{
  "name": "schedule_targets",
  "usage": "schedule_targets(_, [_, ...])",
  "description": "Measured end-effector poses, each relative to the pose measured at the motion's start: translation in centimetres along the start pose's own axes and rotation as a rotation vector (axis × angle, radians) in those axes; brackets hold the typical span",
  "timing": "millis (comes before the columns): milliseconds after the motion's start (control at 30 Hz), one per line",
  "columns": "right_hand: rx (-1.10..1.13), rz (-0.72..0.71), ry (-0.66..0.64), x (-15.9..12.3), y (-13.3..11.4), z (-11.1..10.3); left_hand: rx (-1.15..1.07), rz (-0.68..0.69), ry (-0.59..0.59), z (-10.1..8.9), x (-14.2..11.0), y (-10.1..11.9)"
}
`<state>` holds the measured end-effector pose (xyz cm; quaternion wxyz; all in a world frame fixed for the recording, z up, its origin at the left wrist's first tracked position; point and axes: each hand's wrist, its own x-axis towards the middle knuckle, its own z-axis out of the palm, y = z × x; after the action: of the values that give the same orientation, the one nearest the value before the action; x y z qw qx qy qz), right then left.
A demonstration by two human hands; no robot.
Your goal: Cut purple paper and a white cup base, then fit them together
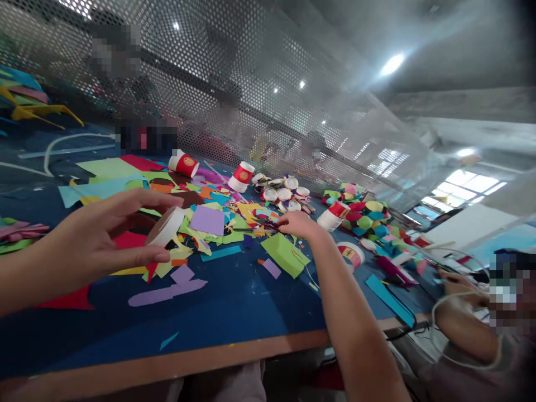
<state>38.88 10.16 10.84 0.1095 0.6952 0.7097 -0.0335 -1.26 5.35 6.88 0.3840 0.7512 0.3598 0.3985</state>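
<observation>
My left hand (pixel 94 237) holds a white paper cup (pixel 166 226) on its side between thumb and fingers, just above the blue table. My right hand (pixel 298 223) reaches farther out over a heap of coloured paper scraps (pixel 209 220). Its fingers are curled on the handles of dark scissors (pixel 262 227), whose blades point left. A green paper piece (pixel 285 254) lies under the right wrist and purple strips (pixel 167 291) lie below the left hand.
Red-and-white paper cups (pixel 242 176) and a cluster of small white cups (pixel 285 195) stand behind the scraps. A pile of coloured paper discs (pixel 368 219) lies at the right. Another person's arm (pixel 458 312) works at the right. A perforated screen (pixel 251 84) backs the table; its wooden edge (pixel 167 365) is nearest me.
</observation>
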Motion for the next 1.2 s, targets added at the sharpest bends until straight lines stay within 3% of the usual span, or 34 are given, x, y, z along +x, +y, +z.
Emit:
schedule_targets(167, [0.016,-0.039,-0.017,0.4,0.5,0.4,0.074,0.022,-0.012,-0.1,0.3,-0.1])
schedule_targets(433, [0.074,0.013,0.113,1.1,1.0,1.6,0.088,0.092,0.016,-0.4,0.7,0.8])
schedule_targets(633, [0.124,0.025,0.205,1.2,1.5,2.0,0.095,0.113,-0.016,-0.6,1.2,-0.6])
schedule_targets(800, [0.269,0.047,0.377,0.3,1.4,1.8,0.112,0.113,-0.036,-0.6,1.3,-1.0])
schedule_targets(933, [0.462,0.096,0.657,-0.9,1.3,0.5,0.168,0.137,-0.029,-0.6,0.8,-0.4])
schedule_targets(1000, [0.594,0.102,0.781,-1.9,0.3,-0.3,0.199,0.174,-0.032,-0.6,0.5,-0.2])
schedule_targets(1067, [0.741,0.043,0.806,-3.4,-1.9,-0.7,0.184,0.232,-0.039,-0.6,0.4,-0.3])
schedule_targets(1167, [0.948,-0.120,0.677,-6.1,-7.2,-0.4,0.076,0.324,0.004,-0.5,0.5,-0.5])
schedule_targets(1200, [1.128,-0.210,0.517,-7.1,-9.2,0.0,0.024,0.346,0.019,-0.5,0.6,-0.5])
